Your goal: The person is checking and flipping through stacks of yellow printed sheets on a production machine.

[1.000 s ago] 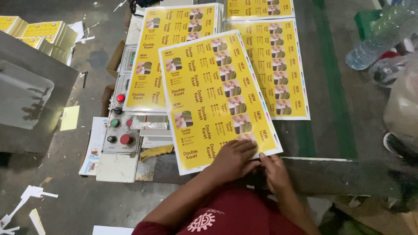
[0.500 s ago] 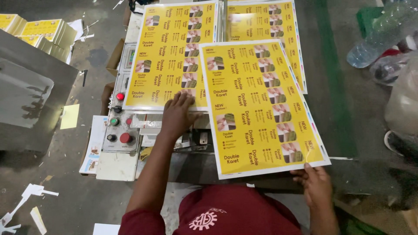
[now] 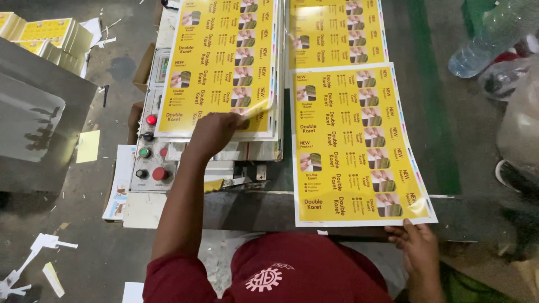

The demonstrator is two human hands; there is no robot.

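Fingers of your left hand (image 3: 216,130) pinch the lifted corner of the top sheet (image 3: 216,62) on the stack, peeling it free. Your right hand (image 3: 418,249), loosely curled, steadies the near edge of the yellow printed sheet (image 3: 359,146) lying flat on the bench (image 3: 449,123).

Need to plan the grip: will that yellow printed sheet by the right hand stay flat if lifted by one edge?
Probably not. The yellow printed sheet looks thin and broad, so it would likely droop. On the stack, a corner curls up at the left hand, suggesting floppy, light paper. The right hand touches only its near edge; it may slide easily.
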